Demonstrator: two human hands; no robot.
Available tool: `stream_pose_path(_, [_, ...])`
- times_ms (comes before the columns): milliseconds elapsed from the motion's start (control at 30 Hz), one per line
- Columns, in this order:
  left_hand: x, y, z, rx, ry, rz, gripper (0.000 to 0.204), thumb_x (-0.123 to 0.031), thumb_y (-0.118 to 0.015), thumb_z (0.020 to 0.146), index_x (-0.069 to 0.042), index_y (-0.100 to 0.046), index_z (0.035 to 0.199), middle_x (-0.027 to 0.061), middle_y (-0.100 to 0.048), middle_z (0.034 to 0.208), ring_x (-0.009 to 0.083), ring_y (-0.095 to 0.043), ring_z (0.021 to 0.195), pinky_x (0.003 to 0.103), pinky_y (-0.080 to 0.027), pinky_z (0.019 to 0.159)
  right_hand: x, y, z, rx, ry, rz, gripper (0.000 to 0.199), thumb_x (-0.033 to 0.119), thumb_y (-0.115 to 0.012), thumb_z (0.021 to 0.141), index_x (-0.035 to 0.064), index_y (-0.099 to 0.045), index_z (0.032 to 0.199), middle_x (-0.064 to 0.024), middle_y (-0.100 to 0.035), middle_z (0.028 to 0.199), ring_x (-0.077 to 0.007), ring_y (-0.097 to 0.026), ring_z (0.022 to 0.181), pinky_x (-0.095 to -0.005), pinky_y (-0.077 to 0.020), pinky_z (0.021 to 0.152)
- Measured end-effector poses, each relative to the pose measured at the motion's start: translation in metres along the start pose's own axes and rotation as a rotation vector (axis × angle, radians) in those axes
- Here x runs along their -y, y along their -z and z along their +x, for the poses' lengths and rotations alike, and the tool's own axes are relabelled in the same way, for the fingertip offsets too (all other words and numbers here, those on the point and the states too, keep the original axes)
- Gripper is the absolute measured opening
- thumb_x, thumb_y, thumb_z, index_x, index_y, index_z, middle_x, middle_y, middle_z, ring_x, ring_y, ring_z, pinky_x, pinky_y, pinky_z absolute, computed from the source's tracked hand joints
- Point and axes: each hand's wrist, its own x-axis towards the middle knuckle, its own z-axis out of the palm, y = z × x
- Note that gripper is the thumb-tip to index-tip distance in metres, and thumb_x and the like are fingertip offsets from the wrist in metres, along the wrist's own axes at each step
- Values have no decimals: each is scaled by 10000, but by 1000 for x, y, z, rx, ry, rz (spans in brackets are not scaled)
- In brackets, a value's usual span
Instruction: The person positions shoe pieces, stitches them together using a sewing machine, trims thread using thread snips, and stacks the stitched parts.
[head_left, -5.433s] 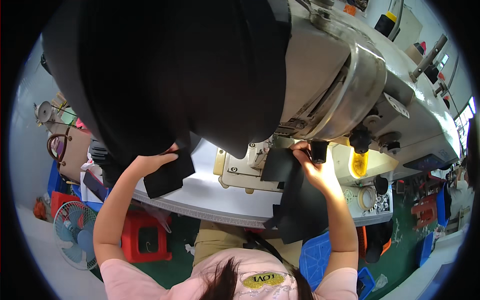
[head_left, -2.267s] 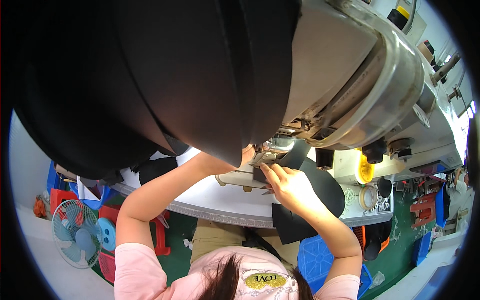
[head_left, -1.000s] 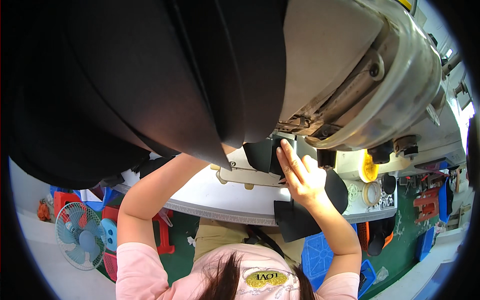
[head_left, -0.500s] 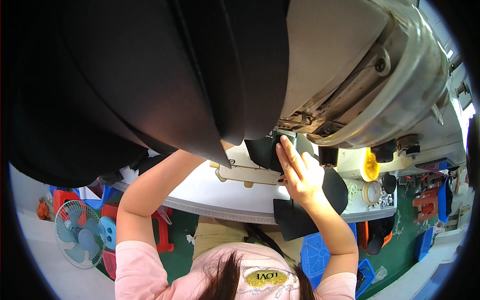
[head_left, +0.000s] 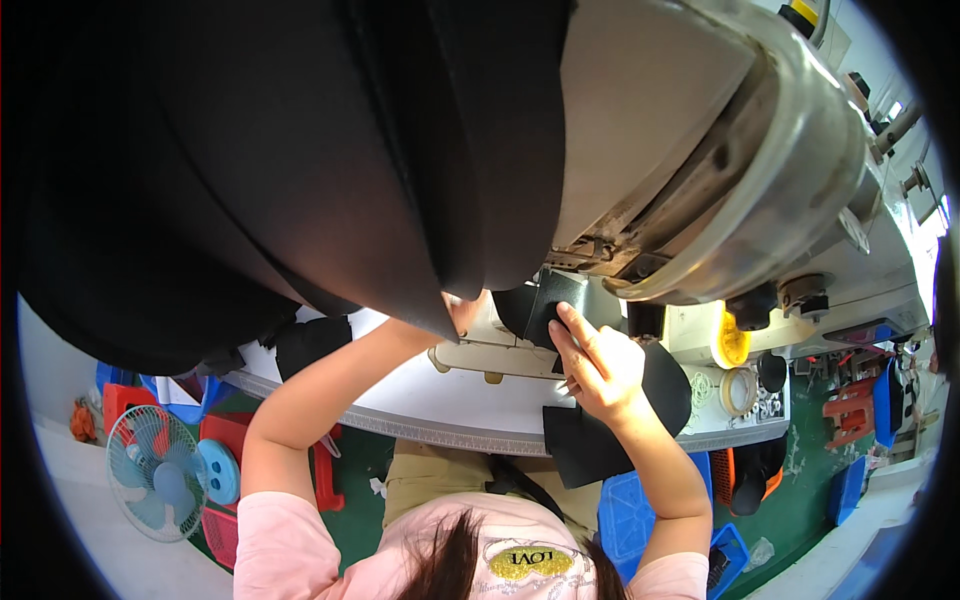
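Observation:
Under the sewing machine (head_left: 665, 120) lies a small black piece of material (head_left: 543, 310), flat by the needle area. My right hand (head_left: 605, 375) rests on it, with its index finger stretched over the surface and the other fingers curled. A small shiny tip pokes out from those curled fingers; its kind is unclear. My left hand (head_left: 463, 314) is near the pale machine bed (head_left: 500, 352), mostly hidden behind a large black sheet-like shape (head_left: 300, 150); its fingers do not show clearly. Another black piece (head_left: 585, 445) hangs over the table's front edge, below my right wrist.
Right of the machine bed are a yellow part (head_left: 732, 337), a tape roll (head_left: 739, 391) and a small black round item (head_left: 771, 373). A black piece (head_left: 312, 343) lies left on the white table (head_left: 400, 395). A fan (head_left: 157, 474) and blue crate (head_left: 625, 510) stand below.
My right hand has drawn slightly back toward me, and its fingers have curled more. More of my left hand shows beside the black shape. The view has shifted a little.

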Motion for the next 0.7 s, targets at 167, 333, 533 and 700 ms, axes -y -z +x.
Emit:
stream_pose_path(167, [-20, 6, 10, -337, -288, 24, 259, -108, -626, 830, -61, -615, 1084, 89, -614, 1197, 219, -627, 1010, 340, -512, 802, -2, 3, -1, 3, 13, 0, 382, 80, -653, 642, -22, -703, 1007, -162, -677, 1125, -215, -662, 716, -297, -543, 595])
stream_pose_path(333, [-33, 26, 11, -273, -378, 80, 179, -84, -670, 753, -76, -671, 931, 27, -655, 949, 204, -631, 950, 311, -502, 713, -4, 7, 0, 17, -7, 32, 366, 89, -657, 643, -13, -715, 989, -141, -693, 1085, -223, -676, 729, -288, -546, 607])
stream_pose_path(533, [-33, 31, 14, -175, -338, 60, 238, -70, -687, 733, -48, -693, 969, 63, -668, 990, 210, -630, 975, 336, -529, 758, -9, 6, 5, 14, -23, 23, 417, 30, -688, 624, 22, -710, 1040, -142, -689, 1083, -250, -686, 800, -322, -558, 679])
stream_pose_path(700, [-28, 26, 25, -245, -317, 99, 253, -49, -680, 752, -34, -695, 1004, 96, -672, 1061, 231, -641, 986, 376, -533, 859, -22, -1, 10, 33, -112, -17, 435, 16, -712, 669, 121, -707, 1091, -73, -695, 946, -247, -672, 793, -347, -540, 686])
